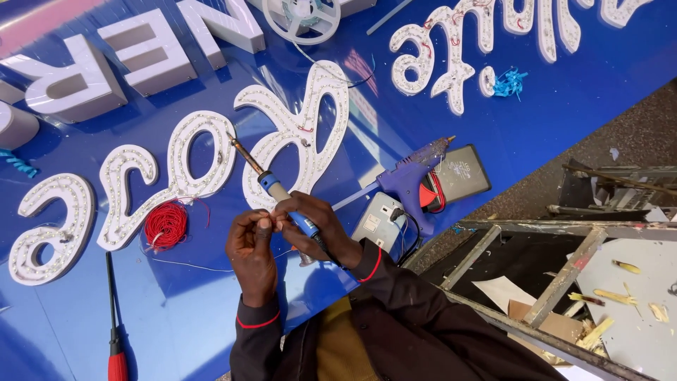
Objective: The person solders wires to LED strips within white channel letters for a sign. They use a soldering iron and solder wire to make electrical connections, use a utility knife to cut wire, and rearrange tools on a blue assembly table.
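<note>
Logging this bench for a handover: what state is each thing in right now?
soldering iron: held in right hand, tip raised off panel
left hand: pinching something small, unclear what
glue gun: lying on its side
red wire coil: wound, resting on panel
screwdriver: lying flat

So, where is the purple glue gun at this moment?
The purple glue gun lies on the blue sign board, right of centre, up and right of the right hand, beside a small dark tablet.

Bright daylight, sharp focus; pale glare streaks on glossy blue sign panel [493,134], soft shadows, slight wide-angle bend at edges.
</note>
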